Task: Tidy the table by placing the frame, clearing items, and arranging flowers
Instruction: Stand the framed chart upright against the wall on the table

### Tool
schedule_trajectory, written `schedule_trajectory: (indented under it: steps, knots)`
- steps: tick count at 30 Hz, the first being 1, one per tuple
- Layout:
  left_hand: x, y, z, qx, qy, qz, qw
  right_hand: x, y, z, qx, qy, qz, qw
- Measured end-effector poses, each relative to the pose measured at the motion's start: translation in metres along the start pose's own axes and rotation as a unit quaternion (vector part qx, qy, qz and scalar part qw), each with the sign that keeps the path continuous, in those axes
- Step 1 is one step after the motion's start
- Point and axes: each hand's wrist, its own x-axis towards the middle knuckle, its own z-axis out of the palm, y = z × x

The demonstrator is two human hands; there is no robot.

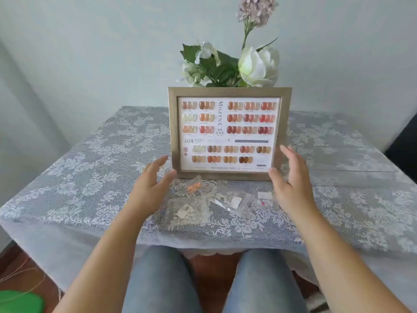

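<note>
A gold-rimmed frame [229, 92] holding a chart of nail colour samples stands upright in the middle of the table. Behind it rise white and lilac flowers [257, 64] with green leaves; whatever holds them is hidden by the frame. My left hand [153, 184] is open just left of the frame's lower corner, a little apart from it. At the lower right corner my right hand [291, 179] is open too, fingers spread, not gripping the frame. Several small clear packets [234, 203] lie on the cloth between my hands, one with orange pieces [194, 186].
A white lace cloth [90, 166] covers the table. A clear flat sheet or box [352, 159] lies at the right. My knees are under the front edge. Something green [20, 302] sits on the floor at lower left, and a dark object [404, 147] is at the far right.
</note>
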Motion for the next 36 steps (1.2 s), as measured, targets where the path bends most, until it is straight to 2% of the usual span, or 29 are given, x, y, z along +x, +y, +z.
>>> schedule_trajectory:
  steps: [5,9,13,17,19,25,31,36]
  knots:
    - [0.025,0.015,0.005,-0.080,0.026,0.026,0.996,0.018,0.010,-0.002,0.019,-0.037,0.051,0.998]
    - [0.039,0.015,0.014,-0.152,0.038,-0.007,0.988,0.033,0.020,0.004,0.068,-0.079,0.097,0.990]
    - [0.049,0.011,0.023,-0.184,0.027,-0.025,0.982,0.042,0.029,0.010,0.140,-0.052,0.141,0.979]
    - [0.053,0.014,0.025,-0.196,0.023,-0.031,0.980,0.058,0.034,0.014,0.299,-0.025,0.239,0.924]
    - [0.054,0.014,0.025,-0.209,0.015,-0.033,0.977,0.062,0.032,0.015,0.321,-0.033,0.255,0.911]
    - [0.050,0.008,0.011,-0.260,0.021,-0.029,0.965,0.052,0.008,0.017,0.206,-0.038,0.170,0.963]
    - [0.033,0.003,-0.024,-0.297,0.052,0.003,0.953,0.048,-0.027,0.032,0.307,-0.035,0.134,0.942]
    - [0.008,-0.012,-0.054,-0.321,0.108,0.004,0.941,0.041,-0.056,0.061,0.413,-0.078,0.112,0.901]
